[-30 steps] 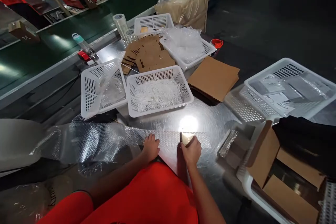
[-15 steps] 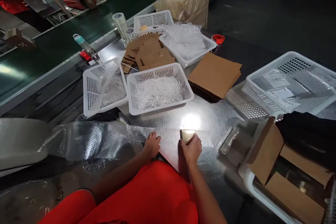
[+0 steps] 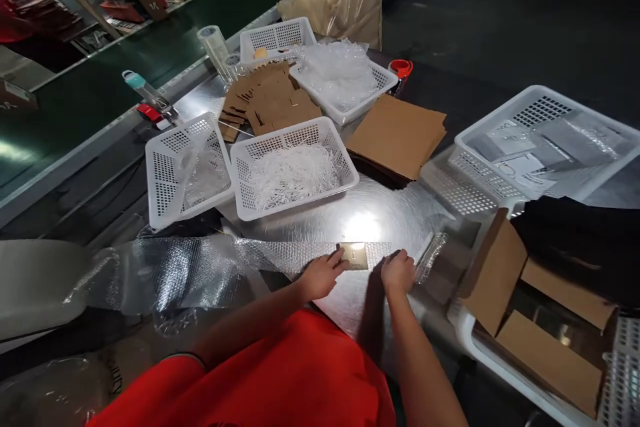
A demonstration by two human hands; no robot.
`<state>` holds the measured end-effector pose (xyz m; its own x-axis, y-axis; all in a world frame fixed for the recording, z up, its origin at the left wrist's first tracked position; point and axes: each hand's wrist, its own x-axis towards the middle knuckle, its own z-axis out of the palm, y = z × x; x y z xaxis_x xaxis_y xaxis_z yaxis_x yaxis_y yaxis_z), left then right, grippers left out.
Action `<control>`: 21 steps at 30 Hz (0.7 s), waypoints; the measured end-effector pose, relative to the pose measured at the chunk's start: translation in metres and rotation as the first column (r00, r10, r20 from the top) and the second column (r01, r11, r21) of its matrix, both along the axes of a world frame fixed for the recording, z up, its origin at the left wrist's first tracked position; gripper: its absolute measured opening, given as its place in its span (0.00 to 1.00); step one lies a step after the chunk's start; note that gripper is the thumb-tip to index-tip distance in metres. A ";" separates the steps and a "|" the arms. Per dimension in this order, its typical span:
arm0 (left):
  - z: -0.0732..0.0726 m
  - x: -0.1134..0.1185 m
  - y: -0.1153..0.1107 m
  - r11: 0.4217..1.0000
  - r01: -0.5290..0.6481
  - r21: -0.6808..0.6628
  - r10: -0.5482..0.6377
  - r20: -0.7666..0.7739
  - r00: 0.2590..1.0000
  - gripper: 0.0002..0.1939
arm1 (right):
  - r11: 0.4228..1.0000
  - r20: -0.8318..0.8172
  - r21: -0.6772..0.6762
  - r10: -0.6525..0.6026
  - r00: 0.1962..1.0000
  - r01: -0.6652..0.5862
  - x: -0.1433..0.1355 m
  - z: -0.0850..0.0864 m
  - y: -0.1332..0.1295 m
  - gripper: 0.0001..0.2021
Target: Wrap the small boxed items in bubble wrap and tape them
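Observation:
A long strip of bubble wrap [image 3: 280,252] stretches across the metal table from the left. On it, close to its right end, lies a flat, shiny gold box [image 3: 356,257] with small dark print. My left hand [image 3: 323,275] reaches over the strip with its fingers stretched out, the tips at the box's left edge. To the right of the box, my right hand [image 3: 399,273] is closed at the end of the bubble wrap, thumb and fingers pinched together on it.
White baskets hold shredded paper filler [image 3: 295,173], clear plastic and bubble bags [image 3: 340,77]. Flat brown cardboard [image 3: 397,133] is stacked behind the strip. An open carton [image 3: 550,333] stands at right. Tape rolls [image 3: 213,47] and a tape dispenser [image 3: 150,97] sit near the green conveyor [image 3: 150,53].
My right hand has let go of the gold box and moved right to the end of the strip. My left hand has slid right to the box, which now lies flat.

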<state>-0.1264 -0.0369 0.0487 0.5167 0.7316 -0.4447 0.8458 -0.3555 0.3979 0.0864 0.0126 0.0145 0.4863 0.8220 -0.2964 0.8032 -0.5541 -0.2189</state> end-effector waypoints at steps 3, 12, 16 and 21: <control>-0.006 0.006 0.001 0.998 0.050 0.042 -0.047 -0.077 0.996 0.34 | 0.998 -0.016 -0.062 -0.008 1.000 0.007 0.007 -0.001 0.009 0.14; -0.016 0.006 -0.001 0.994 0.094 0.064 -0.083 -0.161 0.984 0.38 | 0.986 -0.093 -0.135 -0.112 0.989 0.099 0.018 -0.006 0.007 0.17; -0.014 0.008 0.001 0.995 0.099 0.035 -0.091 -0.183 0.979 0.40 | 0.996 -0.165 -0.071 -0.060 0.985 0.049 0.019 0.002 0.008 0.10; -0.013 0.011 0.004 0.996 0.082 0.023 -0.078 -0.138 0.987 0.38 | 0.986 -0.305 0.128 0.140 0.942 -0.105 -0.008 0.014 -0.005 0.11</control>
<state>-0.1156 -0.0331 0.0362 0.5099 0.7040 -0.4944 0.8599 -0.4336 0.2694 0.0784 0.0080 0.0284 0.2771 0.9049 -0.3232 0.7450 -0.4148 -0.5225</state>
